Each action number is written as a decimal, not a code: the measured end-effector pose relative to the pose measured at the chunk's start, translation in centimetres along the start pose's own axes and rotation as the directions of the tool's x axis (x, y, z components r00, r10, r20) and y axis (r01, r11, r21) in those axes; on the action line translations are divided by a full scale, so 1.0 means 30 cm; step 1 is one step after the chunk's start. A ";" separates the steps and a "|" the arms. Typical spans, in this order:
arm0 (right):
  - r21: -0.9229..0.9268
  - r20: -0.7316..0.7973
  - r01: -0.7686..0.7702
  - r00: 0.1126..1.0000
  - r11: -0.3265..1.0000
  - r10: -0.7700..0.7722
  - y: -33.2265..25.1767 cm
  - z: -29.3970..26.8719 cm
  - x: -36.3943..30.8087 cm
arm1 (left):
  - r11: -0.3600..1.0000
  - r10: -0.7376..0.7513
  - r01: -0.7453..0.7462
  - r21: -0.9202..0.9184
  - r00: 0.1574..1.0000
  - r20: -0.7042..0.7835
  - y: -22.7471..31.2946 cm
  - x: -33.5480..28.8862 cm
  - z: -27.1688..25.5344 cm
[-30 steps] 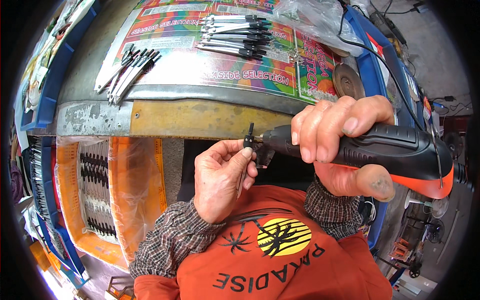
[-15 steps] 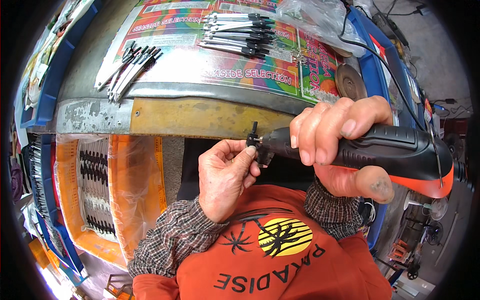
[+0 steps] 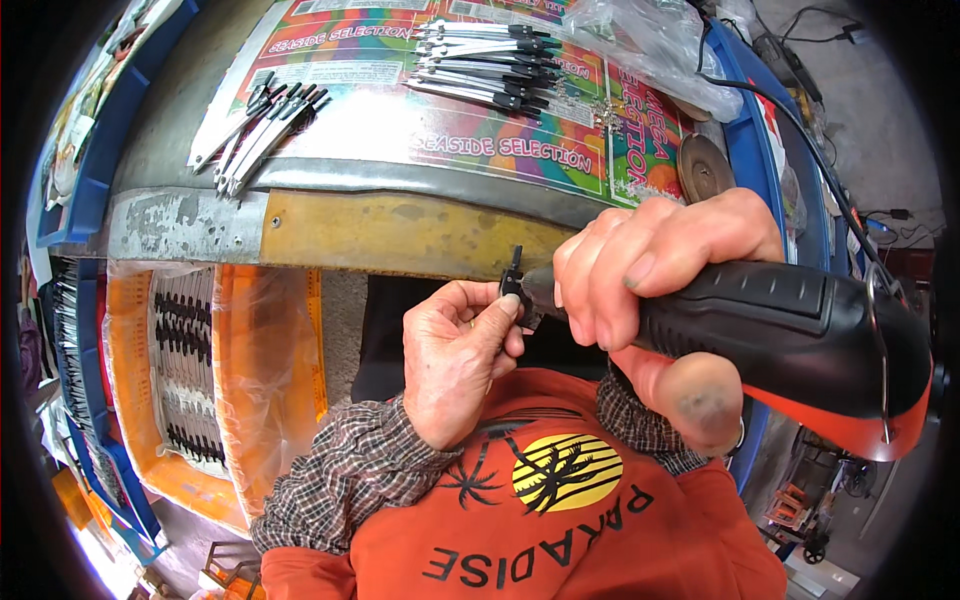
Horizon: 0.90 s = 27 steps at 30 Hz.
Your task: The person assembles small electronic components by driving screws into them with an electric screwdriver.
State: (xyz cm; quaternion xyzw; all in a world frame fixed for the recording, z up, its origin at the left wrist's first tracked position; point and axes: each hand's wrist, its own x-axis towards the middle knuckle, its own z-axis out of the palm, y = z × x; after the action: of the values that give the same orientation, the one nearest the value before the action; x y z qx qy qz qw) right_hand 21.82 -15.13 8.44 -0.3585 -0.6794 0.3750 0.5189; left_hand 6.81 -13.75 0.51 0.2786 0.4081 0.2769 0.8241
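Note:
My right hand [image 3: 670, 255] is wrapped around a black and orange electric screwdriver [image 3: 770, 310], which lies nearly level with its nose to the left. Its tip meets a small black plastic part [image 3: 515, 268] with a short prong sticking up. My left hand [image 3: 450, 350] pinches that part between thumb and fingers, just off the table's front edge. What lies beneath the left fingers is hidden. On the table, thin white and silver strips with black ends form a larger pile [image 3: 485, 75] in the middle and a smaller bunch [image 3: 268, 130] at the left.
The table's yellow front edge [image 3: 390, 232] runs just beyond my hands. Below it at the left stands an orange crate [image 3: 240, 370] lined with plastic, holding rows of similar strips. Blue bins flank both sides. A round brown disc [image 3: 704, 165], clear plastic and a black cable lie at the right.
The screwdriver has moved left and its nose is now closer to the black part. The metal bit that showed between them is mostly out of sight. My left hand keeps its pinch.

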 end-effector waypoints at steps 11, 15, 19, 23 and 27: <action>0.141 -0.137 0.085 0.988 0.986 -0.066 0.051 0.016 -0.014 | 1.000 0.022 -0.022 -0.005 1.000 -0.016 -0.013 0.008 0.002; 0.176 -0.231 0.035 0.973 0.984 0.007 0.042 0.035 -0.015 | 0.999 0.039 -0.039 -0.037 0.999 0.010 -0.023 0.014 -0.003; 0.198 -0.149 0.058 0.988 0.979 -0.028 0.058 0.008 -0.016 | 0.996 0.040 -0.037 -0.080 0.999 0.029 -0.022 0.015 -0.011; 0.189 -0.133 0.149 0.983 0.971 -0.125 0.058 0.010 -0.018 | 0.998 0.038 -0.037 -0.050 0.999 0.024 -0.021 0.016 -0.013; 0.180 0.073 0.169 0.980 0.969 -0.185 0.039 -0.022 0.005 | 0.998 0.037 -0.036 -0.047 0.999 0.017 -0.019 0.013 -0.009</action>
State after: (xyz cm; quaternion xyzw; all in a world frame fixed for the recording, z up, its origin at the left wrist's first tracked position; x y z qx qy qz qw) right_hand 22.55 -14.37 7.59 -0.2328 -0.6961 0.4006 0.5485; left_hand 6.89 -13.82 -0.21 0.2692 0.3890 0.2988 0.8288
